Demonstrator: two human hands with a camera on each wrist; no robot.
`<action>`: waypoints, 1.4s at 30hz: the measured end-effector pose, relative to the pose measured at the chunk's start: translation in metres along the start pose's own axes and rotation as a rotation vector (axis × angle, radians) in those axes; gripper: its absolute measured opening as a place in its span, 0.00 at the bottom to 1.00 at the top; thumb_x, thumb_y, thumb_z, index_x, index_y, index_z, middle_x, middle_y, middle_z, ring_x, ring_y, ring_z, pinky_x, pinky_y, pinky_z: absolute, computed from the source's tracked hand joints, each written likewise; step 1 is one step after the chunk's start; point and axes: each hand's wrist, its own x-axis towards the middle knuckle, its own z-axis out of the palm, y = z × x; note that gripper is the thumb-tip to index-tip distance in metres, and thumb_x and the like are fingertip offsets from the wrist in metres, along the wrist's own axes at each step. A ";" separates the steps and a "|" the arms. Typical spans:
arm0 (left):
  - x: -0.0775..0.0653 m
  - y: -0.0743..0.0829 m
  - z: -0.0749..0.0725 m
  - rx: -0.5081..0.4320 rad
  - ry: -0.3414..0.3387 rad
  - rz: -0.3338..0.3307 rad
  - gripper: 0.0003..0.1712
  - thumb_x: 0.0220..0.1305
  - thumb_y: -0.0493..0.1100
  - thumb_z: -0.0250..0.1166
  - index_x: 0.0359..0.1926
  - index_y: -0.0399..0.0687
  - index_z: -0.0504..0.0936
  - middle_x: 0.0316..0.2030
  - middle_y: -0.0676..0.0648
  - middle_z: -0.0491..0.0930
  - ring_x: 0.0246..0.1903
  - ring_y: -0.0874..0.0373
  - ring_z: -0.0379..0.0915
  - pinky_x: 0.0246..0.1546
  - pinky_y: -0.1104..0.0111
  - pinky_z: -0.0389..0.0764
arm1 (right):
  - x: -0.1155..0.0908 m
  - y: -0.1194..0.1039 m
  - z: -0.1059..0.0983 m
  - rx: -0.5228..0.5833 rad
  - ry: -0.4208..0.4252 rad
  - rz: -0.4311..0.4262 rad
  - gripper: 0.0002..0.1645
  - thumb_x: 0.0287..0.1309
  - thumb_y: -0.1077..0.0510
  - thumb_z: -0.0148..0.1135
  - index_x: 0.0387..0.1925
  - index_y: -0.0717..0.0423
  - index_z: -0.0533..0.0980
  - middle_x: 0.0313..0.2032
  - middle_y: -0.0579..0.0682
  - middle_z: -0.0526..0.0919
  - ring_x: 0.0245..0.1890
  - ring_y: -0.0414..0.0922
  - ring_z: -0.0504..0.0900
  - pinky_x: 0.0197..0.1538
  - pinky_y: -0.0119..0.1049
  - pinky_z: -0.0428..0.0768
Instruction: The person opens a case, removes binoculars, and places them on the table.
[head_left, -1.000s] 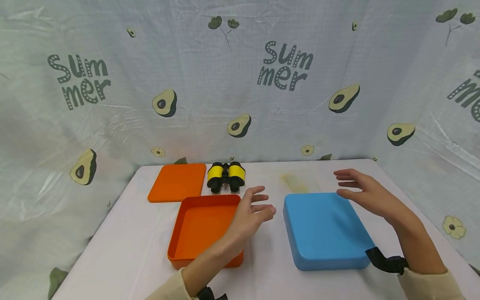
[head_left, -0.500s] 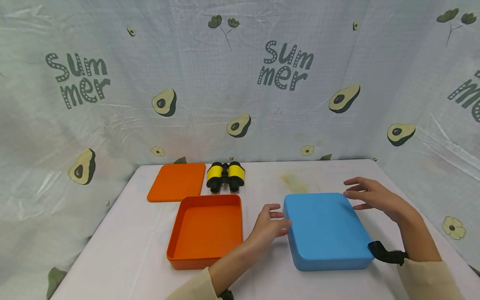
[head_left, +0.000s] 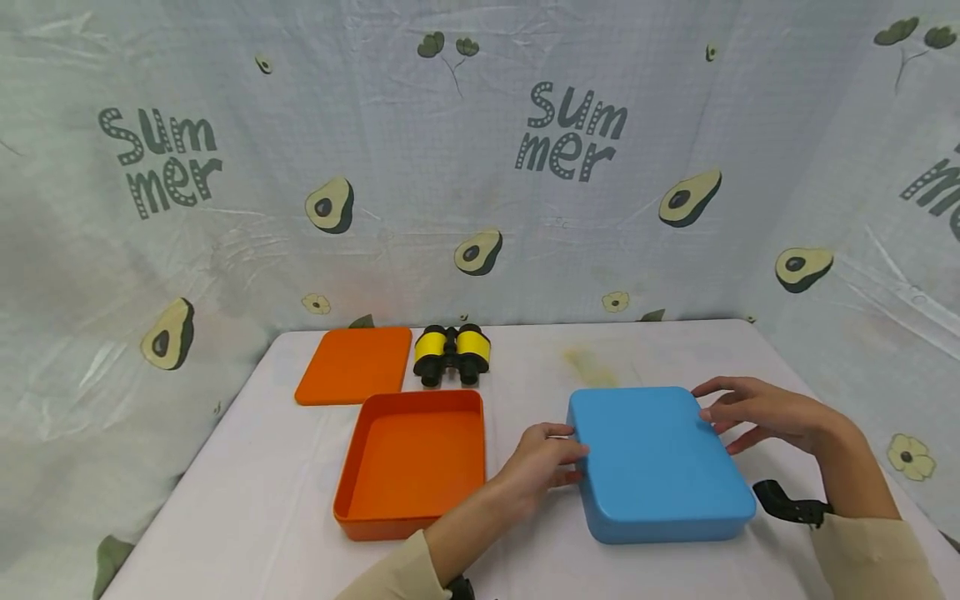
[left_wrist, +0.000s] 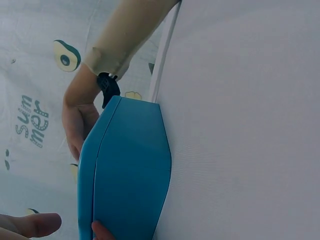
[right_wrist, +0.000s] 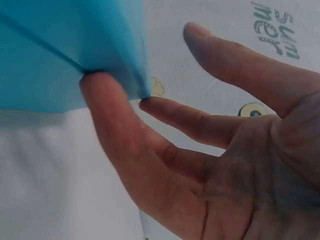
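The blue box (head_left: 663, 462) lies on the white table (head_left: 247, 500), between your left hand (head_left: 538, 462) at its left side and your right hand (head_left: 776, 412) near its far right corner; these 2 hands, unclenched, touch its walls, thumbs clear.

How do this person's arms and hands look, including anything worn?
The left hand and right hand are ungloved. The left sleeve and right sleeve are plain beige. A curved black attachment sits by the right one, a cropped black piece by the left.
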 end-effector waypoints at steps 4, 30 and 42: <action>0.003 0.001 -0.002 -0.035 0.001 -0.026 0.29 0.68 0.39 0.67 0.66 0.34 0.71 0.56 0.40 0.79 0.49 0.50 0.80 0.58 0.57 0.86 | 0.004 0.001 0.000 0.012 -0.024 0.009 0.44 0.69 0.52 0.64 0.74 0.69 0.56 0.48 0.58 0.84 0.44 0.51 0.85 0.45 0.48 0.90; 0.008 0.001 -0.010 -0.228 -0.034 -0.091 0.21 0.64 0.36 0.67 0.56 0.32 0.77 0.43 0.43 0.79 0.41 0.54 0.77 0.44 0.67 0.86 | 0.012 0.009 -0.002 0.030 -0.097 0.006 0.50 0.71 0.52 0.63 0.79 0.66 0.47 0.41 0.54 0.83 0.37 0.49 0.86 0.41 0.47 0.91; 0.008 0.002 -0.010 -0.294 -0.070 -0.127 0.27 0.65 0.34 0.67 0.63 0.30 0.74 0.45 0.45 0.80 0.44 0.55 0.76 0.48 0.63 0.83 | 0.012 0.011 -0.006 0.048 -0.111 -0.013 0.49 0.71 0.54 0.62 0.79 0.66 0.46 0.41 0.55 0.83 0.36 0.48 0.86 0.39 0.47 0.91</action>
